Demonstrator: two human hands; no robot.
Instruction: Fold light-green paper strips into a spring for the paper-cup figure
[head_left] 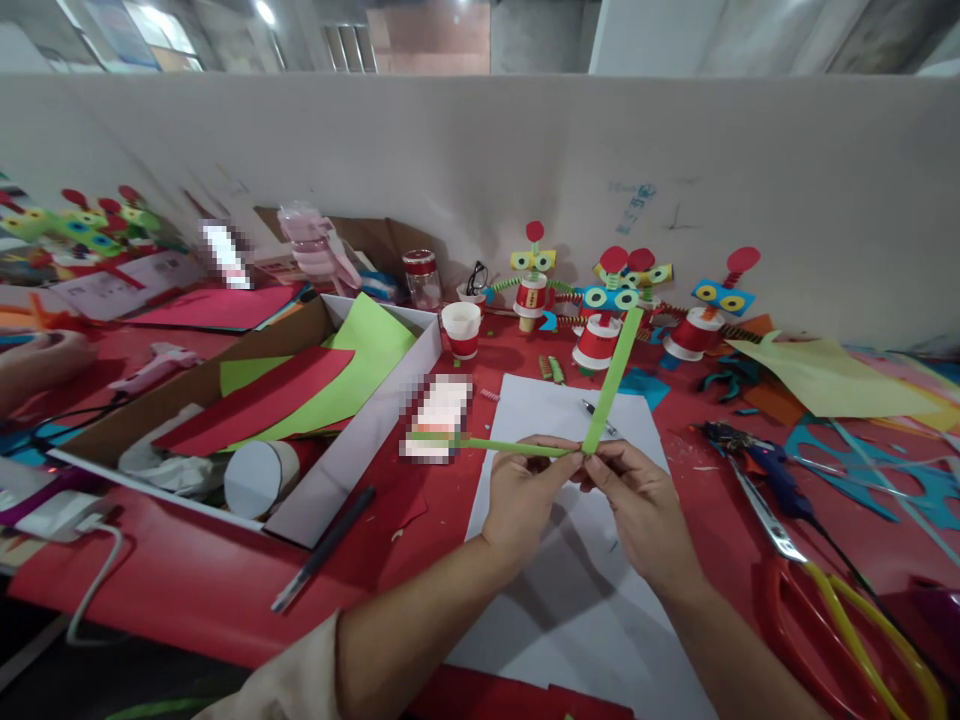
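Observation:
Both my hands meet over a white sheet of paper (562, 610), fingertips touching. My left hand (529, 495) pinches green paper strips near the corner where they join. One arm of the green paper strips (616, 380) rises up and to the right; the other stretches left over a blurred phone (439, 418). With thumb and fingers closed, my right hand (637, 505) grips the same corner from the right. The fold or joint itself is mostly hidden by my fingertips. A pen (598, 415) lies on the sheet behind my hands.
An open box (296, 525) with coloured paper stands left, a dark pen (322, 550) beside it. Right lie large scissors (787, 550) and a glue gun (772, 470). Paper-cup figures (598, 340) and a paper cup (462, 330) line the back. Another person's hand (45, 365) is far left.

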